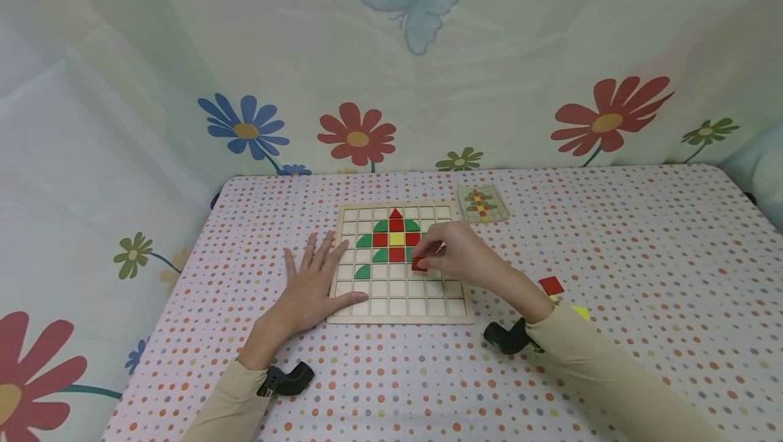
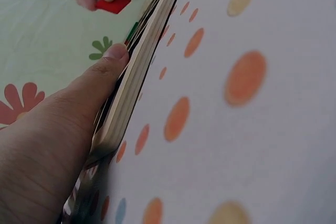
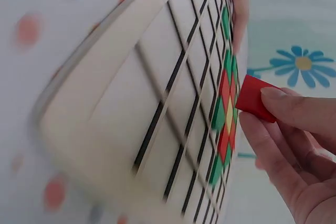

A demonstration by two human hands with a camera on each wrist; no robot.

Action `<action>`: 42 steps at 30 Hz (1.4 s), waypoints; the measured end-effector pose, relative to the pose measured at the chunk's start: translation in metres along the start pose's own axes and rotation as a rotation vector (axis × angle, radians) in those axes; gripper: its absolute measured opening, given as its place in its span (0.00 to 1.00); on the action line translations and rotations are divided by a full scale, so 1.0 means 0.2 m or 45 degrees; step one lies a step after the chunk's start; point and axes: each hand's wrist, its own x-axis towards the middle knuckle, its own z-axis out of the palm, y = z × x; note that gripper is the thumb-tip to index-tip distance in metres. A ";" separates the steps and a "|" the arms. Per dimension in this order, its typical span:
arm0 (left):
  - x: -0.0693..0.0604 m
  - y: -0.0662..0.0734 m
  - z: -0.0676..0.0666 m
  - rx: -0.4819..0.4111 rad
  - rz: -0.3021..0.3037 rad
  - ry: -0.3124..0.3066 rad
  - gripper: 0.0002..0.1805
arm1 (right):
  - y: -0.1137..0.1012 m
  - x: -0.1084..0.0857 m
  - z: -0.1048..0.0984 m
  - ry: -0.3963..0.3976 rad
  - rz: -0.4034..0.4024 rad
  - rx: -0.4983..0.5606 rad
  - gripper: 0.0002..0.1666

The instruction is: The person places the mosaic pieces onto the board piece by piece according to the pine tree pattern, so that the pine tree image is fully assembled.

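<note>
A wooden grid board point(image 1: 397, 307) lies on the table with red, green and yellow tiles set in its squares. Between thumb and fingers my right hand point(image 1: 455, 251) pinches a red square tile point(image 3: 256, 98), held just above the right part of the board. The hand covers some squares there. My left hand point(image 1: 312, 289) lies with spread fingers on the board's left edge, the thumb reaching over its front left corner. Near the board's middle sits a yellow tile point(image 1: 397, 239), with a red triangle tile point(image 1: 396, 213) at the top of the pattern.
A pattern card point(image 1: 483, 204) lies behind the board's right corner. Right of the board are a loose red tile point(image 1: 551, 285) and yellow tiles point(image 1: 581, 312), partly hidden by the right sleeve. A dotted cloth point(image 1: 391, 387) covers the table; a flowered curtain point(image 1: 508, 68) hangs behind.
</note>
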 end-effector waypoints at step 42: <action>-0.01 0.00 -0.01 -0.011 -0.002 0.007 0.59 | -0.22 0.21 0.30 -0.126 0.072 -0.218 0.09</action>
